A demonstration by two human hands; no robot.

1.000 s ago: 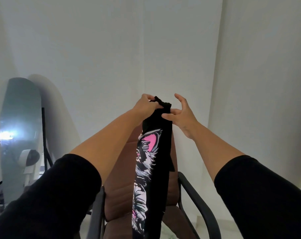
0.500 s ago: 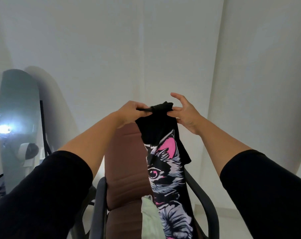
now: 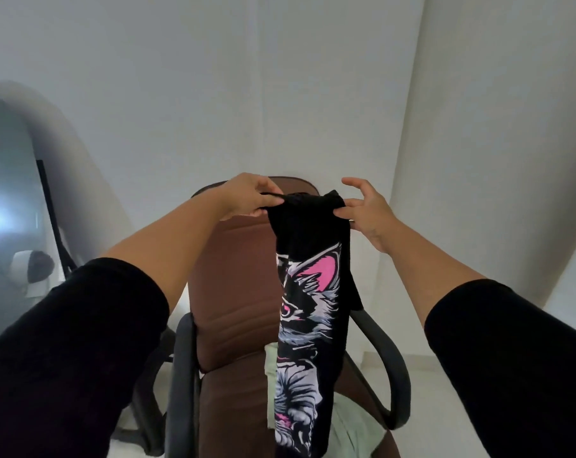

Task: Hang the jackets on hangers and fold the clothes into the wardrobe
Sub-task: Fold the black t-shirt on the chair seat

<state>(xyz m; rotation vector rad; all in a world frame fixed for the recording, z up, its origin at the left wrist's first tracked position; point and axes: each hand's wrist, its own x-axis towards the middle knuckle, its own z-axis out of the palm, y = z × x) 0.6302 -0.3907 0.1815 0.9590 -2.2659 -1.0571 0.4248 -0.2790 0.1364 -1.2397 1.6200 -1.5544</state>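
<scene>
Item: black tee (image 3: 308, 292) w/ cat print, hanging folded lengthwise above the brown chair (image 3: 234, 292) seat, in front of its backrest. Your left hand (image 3: 247, 196) grips one top corner; right hand (image 3: 362, 209) pinches the other w/ thumb and forefinger, other fingers splayed free. Handling, est.: light, soft, limp, no stiffness; sags wherever unsupported. Keep hold at top edge, both corners. Also on chair seat: pale green cloth (image 3: 349, 428), behind and below the tee.

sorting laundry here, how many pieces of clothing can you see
2: a black cat-print shirt held up by both hands over the chair, and a pale green garment lying on its seat. More may be hidden.
</scene>
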